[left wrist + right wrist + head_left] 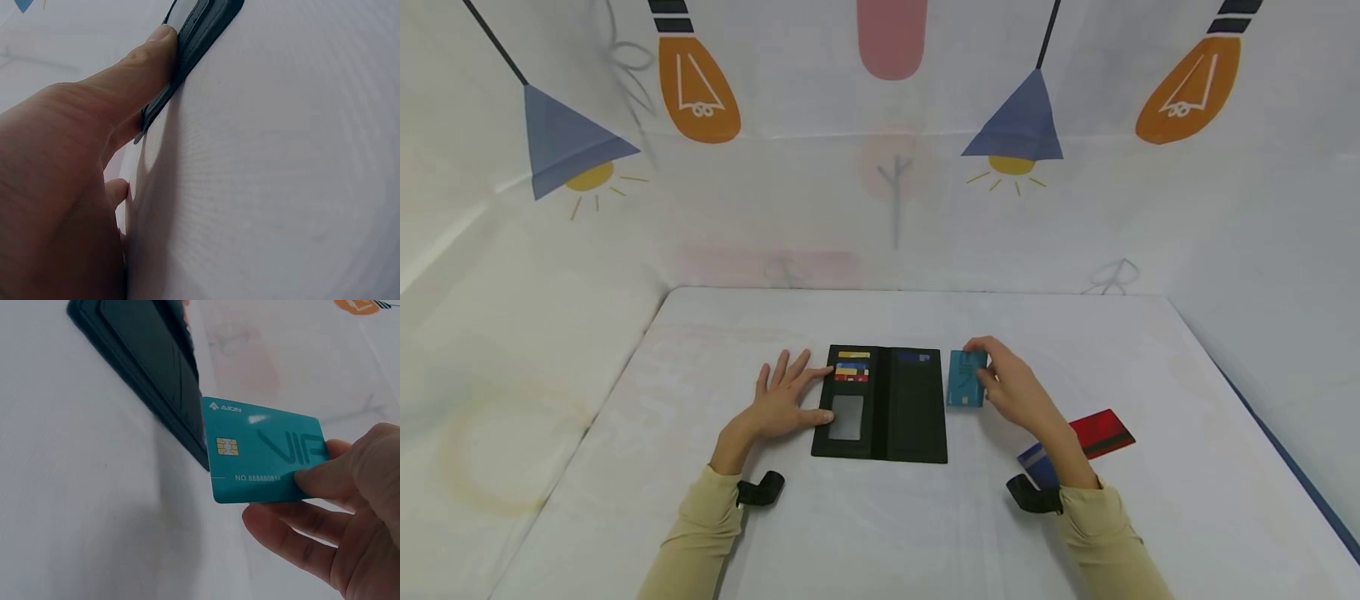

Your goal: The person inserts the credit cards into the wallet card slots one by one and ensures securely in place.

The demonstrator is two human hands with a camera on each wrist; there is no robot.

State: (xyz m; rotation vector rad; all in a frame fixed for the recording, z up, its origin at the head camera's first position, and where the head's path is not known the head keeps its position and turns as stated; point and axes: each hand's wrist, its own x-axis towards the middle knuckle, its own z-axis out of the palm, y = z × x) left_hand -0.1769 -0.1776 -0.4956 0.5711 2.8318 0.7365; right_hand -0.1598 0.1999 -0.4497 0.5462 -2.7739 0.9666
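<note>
A black wallet [917,417] lies open and flat on the white table, with several cards in its left slots and a blue card in its upper right slot. My left hand [781,404] is spread out, its thumb and index finger resting on the wallet's left edge. In the left wrist view the thumb [140,62] touches that edge. My right hand [1015,387] pinches a teal chip card [966,379] just right of the wallet, apart from it. In the right wrist view the card [262,453] shows a gold chip and "VIP"-like lettering, partly covered by the thumb.
A red card [1101,432] and a blue card [1037,465] with dark stripes lie on the table by my right forearm, which partly covers the blue one. Dark wrist cameras sit on both wrists. A white printed cloth [820,192] rises behind the table.
</note>
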